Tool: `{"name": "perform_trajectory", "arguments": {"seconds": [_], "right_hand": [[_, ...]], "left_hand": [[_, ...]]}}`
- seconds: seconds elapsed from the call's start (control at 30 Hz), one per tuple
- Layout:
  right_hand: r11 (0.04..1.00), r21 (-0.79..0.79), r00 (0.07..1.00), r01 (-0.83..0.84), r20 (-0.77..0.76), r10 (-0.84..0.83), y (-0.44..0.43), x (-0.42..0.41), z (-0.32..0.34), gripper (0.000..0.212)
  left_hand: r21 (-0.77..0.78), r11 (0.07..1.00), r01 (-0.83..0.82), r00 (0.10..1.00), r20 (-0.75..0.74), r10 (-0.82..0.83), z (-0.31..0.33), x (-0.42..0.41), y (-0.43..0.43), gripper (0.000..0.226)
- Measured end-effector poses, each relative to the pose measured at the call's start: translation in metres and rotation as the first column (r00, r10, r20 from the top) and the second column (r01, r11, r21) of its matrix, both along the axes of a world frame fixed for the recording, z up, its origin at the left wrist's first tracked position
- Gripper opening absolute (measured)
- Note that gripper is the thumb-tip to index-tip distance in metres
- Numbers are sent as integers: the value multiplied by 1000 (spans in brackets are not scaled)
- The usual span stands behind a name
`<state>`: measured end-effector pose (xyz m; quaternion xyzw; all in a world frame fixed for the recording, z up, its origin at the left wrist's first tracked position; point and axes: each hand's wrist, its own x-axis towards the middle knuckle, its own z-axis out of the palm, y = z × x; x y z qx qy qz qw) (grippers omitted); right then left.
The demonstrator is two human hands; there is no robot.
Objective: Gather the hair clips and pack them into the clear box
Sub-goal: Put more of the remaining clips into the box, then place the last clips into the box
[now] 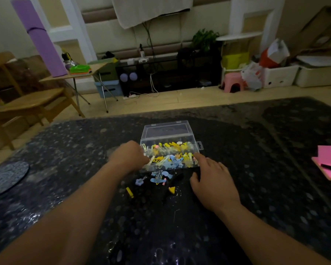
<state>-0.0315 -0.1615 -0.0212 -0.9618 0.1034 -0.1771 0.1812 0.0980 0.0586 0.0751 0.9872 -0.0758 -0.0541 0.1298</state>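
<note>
Our left hand (129, 155) sits against the left wall of the clear box (199, 145). Its knuckles face us and the fingers curl out of sight, so we cannot tell whether they pinch a clip or only brace the wall. We judge this hand is best used as the anchor, since a light box will slide on the dark table (256, 150).

The loose pieces lie just in front of the box: a yellow bar clip (129, 192), a blue flower clip (139, 181), a small blue heap (159, 177) near the front wall, and a yellow triangular clip (172, 189).

The box stands mid-table with its lid (166, 131) upright at the back, already well filled with yellow and blue hair clips (170, 155).

Our right hand (213, 183) rests low with its fingers loosely spread, the index fingertip at the box's right front corner. We should rake the strays into one pile with it and lift them over the wall. Then we level the contents so the lid can close.

A pink notepad (329, 163) lies well apart on the right.
</note>
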Motion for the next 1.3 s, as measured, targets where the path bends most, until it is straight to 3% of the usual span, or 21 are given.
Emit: {"name": "perform_trajectory", "arguments": {"seconds": [0.33, 0.4, 0.53, 0.6, 0.7, 0.8, 1.1, 1.3], "right_hand": [[1000, 15, 1000, 11, 3, -11, 1, -1, 2, 62], [1000, 11, 1000, 11, 1, -11, 1, -1, 3, 62], [1000, 10, 1000, 22, -10, -21, 1, 0, 3, 64], [1000, 13, 1000, 21, -14, -21, 1, 0, 3, 65], [1000, 13, 1000, 21, -16, -21, 1, 0, 4, 64], [1000, 17, 1000, 15, -15, -15, 3, 0, 6, 63], [1000, 17, 1000, 19, -21, -18, 4, -1, 8, 64], [1000, 5, 999, 25, -21, -25, 3, 0, 7, 64]], "left_hand": [[-238, 970, 53, 978, 209, -2, -10, -24, 40, 18], [-238, 970, 44, 986, 166, -4, -18, -31, 53, 16], [-184, 982, 51, 991, -111, -73, -29, -35, 76, 6], [-137, 985, 107, 975, -177, -131, -27, -37, 84, 2], [-103, 975, 197, 945, -246, -217, -19, -46, 89, 19], [-94, 957, 275, 924, -249, -290, -22, -50, 93, 27], [-105, 891, 442, 874, -172, -454, -29, -51, 88, 19], [-8, 868, 497, 859, -139, -493, -32, -54, 74, 20]]}}
